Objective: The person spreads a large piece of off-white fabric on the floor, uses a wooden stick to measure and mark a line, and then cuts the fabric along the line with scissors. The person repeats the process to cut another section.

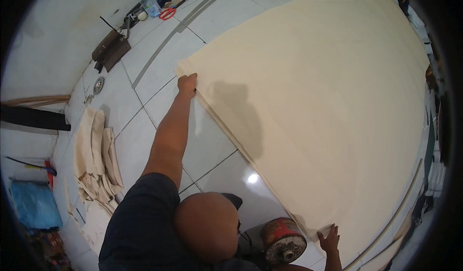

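Note:
A large sheet of cream fabric (318,102), seemingly in layers along its near edge, lies spread over the tiled floor. My left hand (187,84) is closed on the fabric's left corner, its arm stretched far forward. Down at the lower right, my right hand (329,240) rests on the cloth near the same edge, fingers spread and thumb apart. Just left of that hand a red round tin (284,240) with a stained, worn end touches or nearly touches the fabric edge. My bent knee (207,227) is between the two arms.
Crumpled cream cloth (94,155) lies at the left. Red-handled scissors (168,13), a plastic bottle (150,5) and a long grey strip (161,49) are at the far left. A brown metal object (111,50) stands by the wall. A long thin strip (402,201) curves along the right.

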`<state>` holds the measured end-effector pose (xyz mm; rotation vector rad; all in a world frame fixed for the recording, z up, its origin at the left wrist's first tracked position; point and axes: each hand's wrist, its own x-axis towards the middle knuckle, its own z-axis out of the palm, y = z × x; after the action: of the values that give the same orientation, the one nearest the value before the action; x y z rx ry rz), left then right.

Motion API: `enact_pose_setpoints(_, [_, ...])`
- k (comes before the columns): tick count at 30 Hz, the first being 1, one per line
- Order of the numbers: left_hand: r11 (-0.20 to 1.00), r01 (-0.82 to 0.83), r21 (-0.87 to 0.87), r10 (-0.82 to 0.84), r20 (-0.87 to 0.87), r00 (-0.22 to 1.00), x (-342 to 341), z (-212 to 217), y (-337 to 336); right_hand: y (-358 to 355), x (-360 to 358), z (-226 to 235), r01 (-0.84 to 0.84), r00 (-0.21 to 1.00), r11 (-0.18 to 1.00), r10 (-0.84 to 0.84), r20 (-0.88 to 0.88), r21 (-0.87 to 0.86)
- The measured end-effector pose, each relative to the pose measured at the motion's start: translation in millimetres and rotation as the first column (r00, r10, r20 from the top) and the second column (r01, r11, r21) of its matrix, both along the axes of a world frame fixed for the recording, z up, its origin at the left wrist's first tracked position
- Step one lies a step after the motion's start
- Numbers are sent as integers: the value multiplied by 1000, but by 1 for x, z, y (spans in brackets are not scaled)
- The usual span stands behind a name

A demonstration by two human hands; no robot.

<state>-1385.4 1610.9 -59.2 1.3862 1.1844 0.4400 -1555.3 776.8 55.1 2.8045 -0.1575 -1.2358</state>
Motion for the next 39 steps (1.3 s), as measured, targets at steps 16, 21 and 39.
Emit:
enact_pose_setpoints(16, [844,78,530,-5,-137,991,5,36,25,3,8,0,29,1000,999,-30,7,44])
enact_pose_setpoints(21, [859,72,508,-271,329,905,30,184,-40,-8,-1,8,49,998,998,-49,24,29])
enact_pose_setpoints(39, [895,-9,445,113,-208,972,0,-3,22,-4,5,-7,22,999,999,-24,43,50])
